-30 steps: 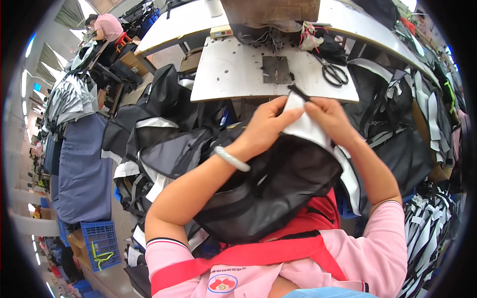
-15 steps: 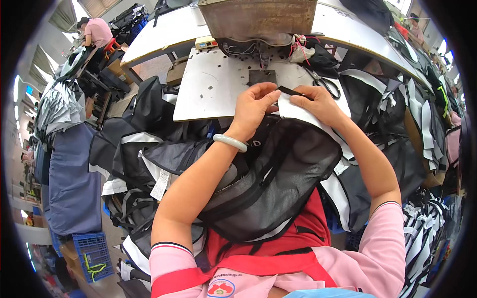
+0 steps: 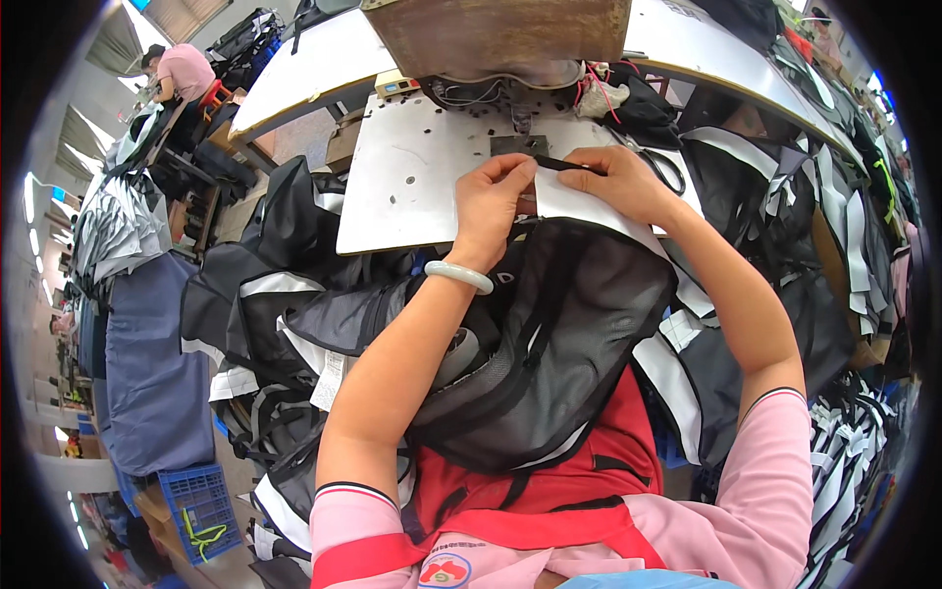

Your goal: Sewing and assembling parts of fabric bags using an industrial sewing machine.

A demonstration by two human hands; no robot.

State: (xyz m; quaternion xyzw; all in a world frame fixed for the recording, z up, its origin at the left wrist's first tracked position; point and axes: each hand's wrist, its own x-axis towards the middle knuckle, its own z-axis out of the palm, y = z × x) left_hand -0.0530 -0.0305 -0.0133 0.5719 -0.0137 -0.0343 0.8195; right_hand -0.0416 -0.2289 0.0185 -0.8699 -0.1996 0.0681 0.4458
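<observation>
A black mesh bag piece (image 3: 599,285) hangs over the worktable's front edge and down onto my lap. Its white top panel (image 3: 571,203) lies at the sewing machine (image 3: 496,44), with a black strip (image 3: 561,164) along the far edge. My left hand (image 3: 491,201), a pale bangle at the wrist, pinches the left corner of this edge just in front of the metal needle plate (image 3: 517,145). Closed over the strip and panel farther right is my right hand (image 3: 628,187). The fingertips hide part of the strip.
Scissors (image 3: 669,173) lie right of my right hand, near a black cloth bundle (image 3: 643,108). Dark fabric pieces (image 3: 255,236) crowd the left side, and more (image 3: 746,196) hang on the right. A blue crate (image 3: 201,506) stands at lower left. Another person (image 3: 184,74) sits far left.
Both hands have moved slightly away from me, bringing the white panel's edge up to the needle plate. The black strip now lies flatter along that edge.
</observation>
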